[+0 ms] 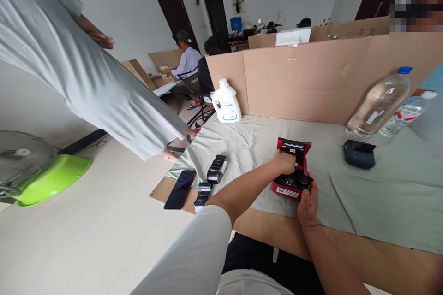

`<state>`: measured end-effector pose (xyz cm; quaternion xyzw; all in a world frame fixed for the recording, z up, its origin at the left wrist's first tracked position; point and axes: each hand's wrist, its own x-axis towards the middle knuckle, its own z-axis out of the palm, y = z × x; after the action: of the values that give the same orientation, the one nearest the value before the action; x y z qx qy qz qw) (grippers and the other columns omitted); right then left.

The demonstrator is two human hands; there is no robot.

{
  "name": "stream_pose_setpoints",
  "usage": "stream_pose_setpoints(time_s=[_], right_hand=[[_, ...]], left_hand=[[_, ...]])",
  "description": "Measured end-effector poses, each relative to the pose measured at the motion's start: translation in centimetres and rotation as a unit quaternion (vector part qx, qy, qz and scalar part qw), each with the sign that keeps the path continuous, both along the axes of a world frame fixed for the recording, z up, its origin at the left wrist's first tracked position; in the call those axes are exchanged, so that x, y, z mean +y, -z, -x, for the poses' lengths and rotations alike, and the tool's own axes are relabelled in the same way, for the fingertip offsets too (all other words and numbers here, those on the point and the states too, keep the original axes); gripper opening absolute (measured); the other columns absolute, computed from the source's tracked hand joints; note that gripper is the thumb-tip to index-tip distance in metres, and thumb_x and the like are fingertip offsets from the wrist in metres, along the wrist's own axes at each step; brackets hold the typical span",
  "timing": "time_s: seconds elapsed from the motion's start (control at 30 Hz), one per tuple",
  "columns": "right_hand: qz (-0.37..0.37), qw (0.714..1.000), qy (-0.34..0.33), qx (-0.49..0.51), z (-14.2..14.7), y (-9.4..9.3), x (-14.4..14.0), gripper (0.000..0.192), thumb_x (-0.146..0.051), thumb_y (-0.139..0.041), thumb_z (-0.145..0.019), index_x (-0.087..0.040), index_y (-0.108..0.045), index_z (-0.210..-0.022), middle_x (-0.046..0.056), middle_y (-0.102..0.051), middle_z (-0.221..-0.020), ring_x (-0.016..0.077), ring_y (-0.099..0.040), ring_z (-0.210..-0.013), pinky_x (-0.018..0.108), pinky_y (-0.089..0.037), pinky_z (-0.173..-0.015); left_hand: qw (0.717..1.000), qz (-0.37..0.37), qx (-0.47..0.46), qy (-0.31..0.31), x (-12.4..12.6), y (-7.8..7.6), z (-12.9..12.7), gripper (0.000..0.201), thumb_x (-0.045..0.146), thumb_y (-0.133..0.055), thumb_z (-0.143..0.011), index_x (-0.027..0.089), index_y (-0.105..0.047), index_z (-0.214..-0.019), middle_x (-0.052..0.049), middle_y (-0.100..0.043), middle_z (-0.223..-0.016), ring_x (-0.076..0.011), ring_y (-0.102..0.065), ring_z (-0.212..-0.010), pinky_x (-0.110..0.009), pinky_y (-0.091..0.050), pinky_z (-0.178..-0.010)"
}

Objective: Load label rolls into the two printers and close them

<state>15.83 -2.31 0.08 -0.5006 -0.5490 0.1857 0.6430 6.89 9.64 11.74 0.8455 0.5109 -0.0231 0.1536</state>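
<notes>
Red printer (292, 170) held in both hands on the grey cloth (363, 193).

From the left: a black phone (180, 189) and two black rolls (212, 179) lie near the table's edge; the left hand (285, 162) is closed over the printer's open top, the right hand (308, 203) grips its near corner; a dark printer (359, 154) sits well apart.
</notes>
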Motion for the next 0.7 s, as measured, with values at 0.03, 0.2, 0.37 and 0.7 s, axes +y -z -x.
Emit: stream_pose_setpoints(time_s=[0.03,0.2,0.37,0.7], right_hand=[[0.000,1.000,0.001,0.001,0.0,0.0,0.0,0.061,-0.052,-0.032,-0.094,-0.017,-0.033,-0.144,0.016,-0.041,-0.144,0.0291,-0.040,-0.133,0.057,-0.031,-0.110],[0.009,1.000,0.006,-0.013,0.0,0.0,-0.1,0.061,-0.054,-0.030,-0.094,-0.018,-0.034,-0.144,0.016,-0.042,-0.144,0.0291,-0.040,-0.133,0.056,-0.032,-0.109],[0.019,1.000,0.013,0.002,0.0,-0.3,-0.3,0.058,-0.052,-0.033,-0.094,-0.018,-0.040,-0.140,0.015,-0.045,-0.141,0.0286,-0.041,-0.132,0.056,-0.032,-0.110],[0.023,0.999,0.024,0.012,0.3,-1.0,-0.4,0.061,-0.055,-0.034,-0.093,-0.015,-0.043,-0.138,0.016,-0.046,-0.139,0.0306,-0.043,-0.130,0.056,-0.032,-0.109]], left_hand=[[1.000,0.011,-0.022,-0.001,-0.2,-0.4,0.4,0.034,0.017,-0.068,-0.068,0.013,-0.067,-0.102,-0.021,-0.067,-0.109,-0.0345,-0.059,-0.110,-0.045,-0.037,-0.099],[0.947,0.176,-0.270,0.003,-1.0,-2.9,6.1,0.040,0.026,-0.073,-0.067,0.016,-0.061,-0.104,-0.010,-0.066,-0.107,-0.0278,-0.062,-0.101,-0.040,-0.048,-0.088],[0.800,0.384,-0.457,-0.061,-1.1,-6.7,18.7,0.051,0.033,-0.079,-0.060,0.017,-0.058,-0.104,-0.007,-0.065,-0.101,-0.0214,-0.064,-0.085,-0.036,-0.054,-0.074],[0.877,0.267,-0.154,-0.369,-1.7,-4.4,36.4,0.042,0.018,-0.078,-0.045,0.017,-0.068,-0.086,-0.001,-0.066,-0.076,-0.0174,-0.058,-0.071,-0.022,-0.045,-0.058]])
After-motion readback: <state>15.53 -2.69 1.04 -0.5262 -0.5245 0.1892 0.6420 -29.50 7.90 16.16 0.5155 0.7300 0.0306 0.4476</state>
